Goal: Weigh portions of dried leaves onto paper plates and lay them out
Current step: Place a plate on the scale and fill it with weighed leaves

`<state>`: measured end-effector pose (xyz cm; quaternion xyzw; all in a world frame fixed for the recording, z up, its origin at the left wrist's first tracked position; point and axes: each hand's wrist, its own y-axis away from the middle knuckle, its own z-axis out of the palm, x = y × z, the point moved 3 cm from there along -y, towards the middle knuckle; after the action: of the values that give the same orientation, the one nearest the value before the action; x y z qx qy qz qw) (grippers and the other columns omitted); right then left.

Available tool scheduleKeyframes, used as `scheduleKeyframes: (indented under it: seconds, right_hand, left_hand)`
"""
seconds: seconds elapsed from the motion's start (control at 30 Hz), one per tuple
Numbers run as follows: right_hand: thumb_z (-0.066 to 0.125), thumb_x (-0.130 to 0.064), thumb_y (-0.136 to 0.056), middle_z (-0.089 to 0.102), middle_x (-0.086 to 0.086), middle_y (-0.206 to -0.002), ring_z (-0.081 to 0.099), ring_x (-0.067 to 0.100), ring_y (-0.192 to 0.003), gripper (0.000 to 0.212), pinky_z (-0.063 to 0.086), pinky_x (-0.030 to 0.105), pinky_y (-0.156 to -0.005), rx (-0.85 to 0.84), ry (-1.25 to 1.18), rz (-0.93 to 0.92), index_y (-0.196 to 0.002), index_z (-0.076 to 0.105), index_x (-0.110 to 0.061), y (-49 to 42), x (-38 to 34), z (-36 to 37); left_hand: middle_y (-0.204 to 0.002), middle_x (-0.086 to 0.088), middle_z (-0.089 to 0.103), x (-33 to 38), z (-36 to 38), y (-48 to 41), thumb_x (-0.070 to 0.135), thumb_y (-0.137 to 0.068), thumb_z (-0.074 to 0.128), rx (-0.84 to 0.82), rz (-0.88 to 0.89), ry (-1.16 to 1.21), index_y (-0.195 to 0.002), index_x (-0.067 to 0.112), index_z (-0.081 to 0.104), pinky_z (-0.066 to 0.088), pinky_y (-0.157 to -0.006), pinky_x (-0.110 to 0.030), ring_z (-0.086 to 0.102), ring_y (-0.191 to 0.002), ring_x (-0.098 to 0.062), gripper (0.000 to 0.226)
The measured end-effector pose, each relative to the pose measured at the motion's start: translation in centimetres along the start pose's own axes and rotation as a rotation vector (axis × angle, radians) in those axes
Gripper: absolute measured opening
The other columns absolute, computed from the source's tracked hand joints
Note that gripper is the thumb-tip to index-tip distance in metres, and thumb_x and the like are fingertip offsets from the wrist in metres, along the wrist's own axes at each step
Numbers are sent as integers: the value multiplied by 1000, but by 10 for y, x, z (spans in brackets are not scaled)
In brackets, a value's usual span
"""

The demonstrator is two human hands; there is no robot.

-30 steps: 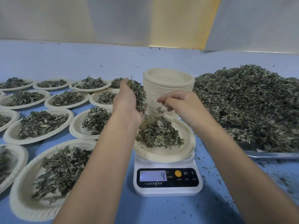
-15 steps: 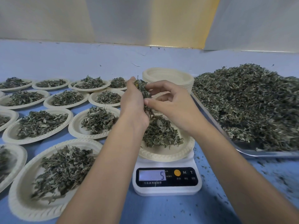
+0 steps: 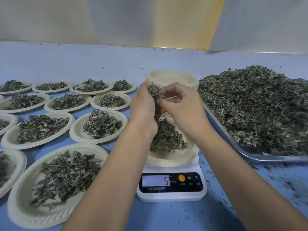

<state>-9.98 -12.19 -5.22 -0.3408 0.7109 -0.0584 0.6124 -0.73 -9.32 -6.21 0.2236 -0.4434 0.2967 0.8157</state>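
A paper plate (image 3: 173, 158) with a heap of dried leaves (image 3: 166, 139) sits on a white digital scale (image 3: 171, 184) whose display reads 5. Above the plate my left hand (image 3: 144, 107) holds a clump of dried leaves (image 3: 154, 92). My right hand (image 3: 181, 104) is beside it, its thumb and fingers pinching at that clump. A stack of empty paper plates (image 3: 173, 77) stands just behind my hands. A large pile of loose dried leaves (image 3: 256, 104) fills a metal tray (image 3: 250, 155) on the right.
Several filled paper plates cover the blue table on the left, the nearest one (image 3: 50, 185) at the front left and another (image 3: 98, 125) beside my left forearm. Leaf crumbs are scattered on the table at the right front (image 3: 275, 180). A wall rises behind.
My right hand rose from over the weighed plate to the clump in my left hand and pinches at it. The scale reading went from 4 to 5.
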Motion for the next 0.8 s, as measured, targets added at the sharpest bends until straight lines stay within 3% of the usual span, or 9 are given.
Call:
scheduleKeyframes:
  seconds: [0.1,0.2,0.3,0.4,0.53,0.7,0.8]
  right_hand:
    - [69,-3,-77,64,-9,-69,62,13,-62,23,54,39,-71,35,-59,27,-73,63,-26,-3,2,-4]
    - [67,-6,-78,61,-8,-70,56,11,-65,18,51,37,-71,68,-61,71,-74,62,-24,-7,6,-9]
    - [65,-10,-81,60,-8,-69,53,4,-61,14,44,26,-62,31,-19,127,-75,62,-23,-7,12,-13]
    - [65,-14,-83,61,-6,-70,52,2,-61,12,41,19,-61,-13,23,157,-74,65,-22,-7,15,-13]
    - [65,-17,-85,57,-13,-54,45,-5,-48,21,35,9,-50,-33,17,163,-65,65,-24,-8,15,-13]
    - [64,-19,-85,53,-13,-51,46,2,-53,29,36,19,-57,-47,3,183,-57,62,-25,-7,13,-12]
    - [64,-20,-85,54,-3,-63,46,9,-61,25,36,25,-62,-35,-2,165,-61,62,-23,-6,12,-12]
  left_hand:
    - [-60,0,64,4,-5,-3,31,-98,42,13,-3,70,-86,13,60,52,-47,-25,63,-49,-14,28]
    - [-58,-1,61,6,-11,-8,33,-99,40,50,-17,86,-82,12,55,42,-38,-16,56,-41,-12,30]
    - [-66,-2,53,7,-15,-12,35,-99,38,74,-44,58,-83,12,54,35,-36,-14,45,-47,-11,32]
    - [-70,-1,54,9,-17,-13,34,-99,38,69,-47,66,-86,13,55,36,-37,-16,46,-50,-10,30]
    - [-70,-1,54,11,-17,-13,37,-99,38,56,-62,80,-85,14,54,36,-37,-16,46,-50,-10,31]
    - [-68,0,53,11,-19,-14,37,-99,37,63,-88,85,-88,13,53,35,-36,-16,46,-46,-9,30]
    - [-67,-1,53,11,-19,-15,36,-99,37,67,-90,103,-90,12,53,35,-36,-15,48,-38,-8,30]
